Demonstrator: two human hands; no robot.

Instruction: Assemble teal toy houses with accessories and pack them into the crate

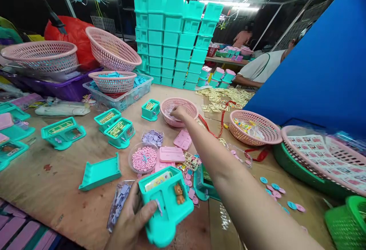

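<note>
My left hand (137, 215) grips a teal plastic toy housing (167, 223) above the table's near edge, thumb beside a small lilac lever. A brown bear figure (179, 194) sits in the housing's window, and a printed card (158, 181) stands in its open top. Stretched forward, my right hand (178, 112) dips into a pink basket (191, 108) with clear pieces at the bottom. Its fingers are bent together; what they pinch is hidden. Between my arms lie a bowl of pink parts (145, 159), a bag of lilac parts (153, 138) and pink panels (171, 154).
Teal housings (118, 131) and a loose teal panel (100, 171) stand at left. A tall stack of teal boxes (174, 40) rises behind. At right are a pink basket (254, 128), scattered discs (276, 194) and a blue sheet (323, 70). A co-worker's sleeve (264, 68) shows beyond.
</note>
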